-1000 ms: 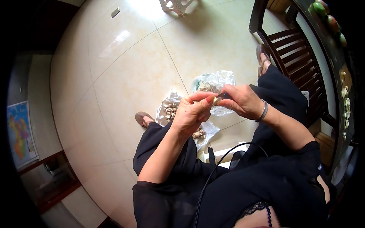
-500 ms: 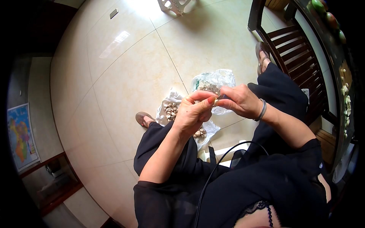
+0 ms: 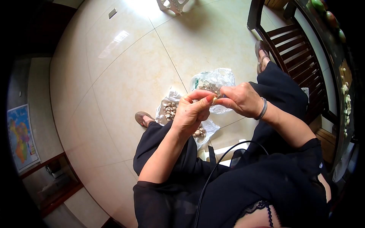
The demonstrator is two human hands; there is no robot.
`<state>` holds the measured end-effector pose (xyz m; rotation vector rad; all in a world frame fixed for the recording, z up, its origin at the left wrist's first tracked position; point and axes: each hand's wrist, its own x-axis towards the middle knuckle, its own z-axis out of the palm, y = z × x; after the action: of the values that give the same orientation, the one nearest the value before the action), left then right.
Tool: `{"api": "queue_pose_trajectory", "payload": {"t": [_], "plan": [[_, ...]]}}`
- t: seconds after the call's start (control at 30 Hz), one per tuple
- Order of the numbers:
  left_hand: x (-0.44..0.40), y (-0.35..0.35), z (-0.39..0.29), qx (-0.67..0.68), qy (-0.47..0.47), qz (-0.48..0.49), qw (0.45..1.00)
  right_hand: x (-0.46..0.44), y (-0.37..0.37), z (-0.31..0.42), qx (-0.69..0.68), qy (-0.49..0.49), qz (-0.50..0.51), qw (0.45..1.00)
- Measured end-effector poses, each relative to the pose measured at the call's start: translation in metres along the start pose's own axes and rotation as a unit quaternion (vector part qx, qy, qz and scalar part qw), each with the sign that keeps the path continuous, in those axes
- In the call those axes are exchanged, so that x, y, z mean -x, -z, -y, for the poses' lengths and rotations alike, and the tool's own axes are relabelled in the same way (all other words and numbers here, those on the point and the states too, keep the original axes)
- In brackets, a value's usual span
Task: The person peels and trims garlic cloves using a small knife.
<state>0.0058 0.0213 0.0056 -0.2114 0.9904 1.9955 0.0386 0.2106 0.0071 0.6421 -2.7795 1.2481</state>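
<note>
The left hand (image 3: 191,111) pinches a small, pale-yellow clove (image 3: 215,99) at its two o'clock, touching the right hand (image 3: 242,100), whose grip is unclear.

A colourful map (image 3: 22,135) shows at left, a dark slatted chair (image 3: 298,60) at right.

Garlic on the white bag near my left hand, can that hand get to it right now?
Probably yes: the left hand looks close to the garlic, with nothing visibly between them. It appears to pinch a small pale piece, though, which may need letting go first.
</note>
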Motion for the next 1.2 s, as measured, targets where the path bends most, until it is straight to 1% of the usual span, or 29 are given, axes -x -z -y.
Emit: {"api": "queue_pose_trajectory", "payload": {"t": [0.1, 0.23, 0.3, 0.37, 0.47, 0.67, 0.73, 0.77, 0.83, 0.97, 1.1, 1.2], "plan": [[0.0003, 0.0021, 0.0010, -0.017, -0.003, -0.002, 1.000, 0.0004, -0.0017, -0.0015, 0.042, 0.007, -0.015, 0.999], [0.0006, 0.0006, 0.0022, 0.003, -0.001, -0.022, 1.000, 0.0003, -0.0050, -0.0034, 0.096, 0.030, -0.042, 0.994], [0.0012, -0.0007, 0.0023, 0.013, 0.001, -0.028, 1.000, 0.0003, -0.0057, -0.0021, 0.107, 0.041, -0.047, 0.992], [0.0013, -0.0020, 0.0015, 0.015, 0.000, -0.055, 0.998, 0.0002, -0.0065, -0.0009, 0.118, 0.052, -0.051, 0.990], [0.0011, -0.0004, 0.0010, 0.043, 0.002, -0.056, 0.997, -0.0006, -0.0077, -0.0002, 0.126, 0.061, -0.047, 0.989], [0.0015, -0.0024, -0.0002, 0.039, -0.006, -0.075, 0.996, -0.0009, -0.0070, -0.0002, 0.135, 0.053, -0.045, 0.988], [0.0018, -0.0054, -0.0018, 0.023, -0.010, -0.089, 0.996, -0.0025, -0.0041, -0.0001, 0.122, 0.038, -0.078, 0.989], [0.0018, -0.0063, -0.0021, 0.007, -0.014, -0.103, 0.995, -0.0026, -0.0041, -0.0009, 0.121, 0.038, -0.078, 0.989], [0.0011, -0.0040, -0.0010, 0.009, -0.017, -0.094, 0.995, -0.0024, -0.0049, -0.0029, 0.140, 0.014, -0.068, 0.988], [0.0014, -0.0036, -0.0005, 0.008, -0.019, -0.074, 0.997, -0.0023, -0.0057, -0.0034, 0.146, 0.011, -0.061, 0.987], [0.0014, -0.0032, 0.0001, 0.022, -0.021, -0.071, 0.997, -0.0018, -0.0065, -0.0045, 0.155, 0.007, -0.052, 0.987], [0.0019, -0.0054, -0.0001, 0.015, -0.021, -0.085, 0.996, -0.0022, -0.0058, -0.0033, 0.155, 0.009, -0.047, 0.987]]}}
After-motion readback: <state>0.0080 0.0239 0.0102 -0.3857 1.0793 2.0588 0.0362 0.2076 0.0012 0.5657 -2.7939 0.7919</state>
